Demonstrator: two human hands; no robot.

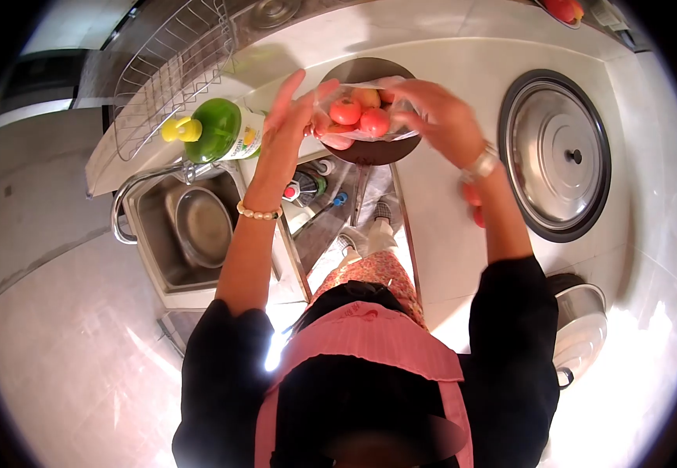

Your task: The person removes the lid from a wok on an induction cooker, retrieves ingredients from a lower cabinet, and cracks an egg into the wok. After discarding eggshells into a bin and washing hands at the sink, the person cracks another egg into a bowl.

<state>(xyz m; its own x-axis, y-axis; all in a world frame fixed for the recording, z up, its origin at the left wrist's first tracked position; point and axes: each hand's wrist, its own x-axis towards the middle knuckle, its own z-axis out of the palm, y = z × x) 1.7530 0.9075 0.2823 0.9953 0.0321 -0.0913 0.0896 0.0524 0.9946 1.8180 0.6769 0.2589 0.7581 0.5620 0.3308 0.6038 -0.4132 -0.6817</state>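
Observation:
A clear plastic bag [395,131] with several red tomatoes [345,111] in it is spread between my hands, above a dark round board [370,155]. My left hand [290,113] grips the bag's left side, one finger pointing up. On the right side, my right hand [446,121] has its fingers curled on the bag's edge; it is slightly blurred. Red round items [473,204] lie on the counter, partly hidden by my right forearm.
To the left are a sink [151,234] with a metal bowl [202,226], a faucet [120,204], a green bottle [215,131] and a wire rack [171,66]. On the right sit a lidded pan [554,156] and another metal pot [580,331].

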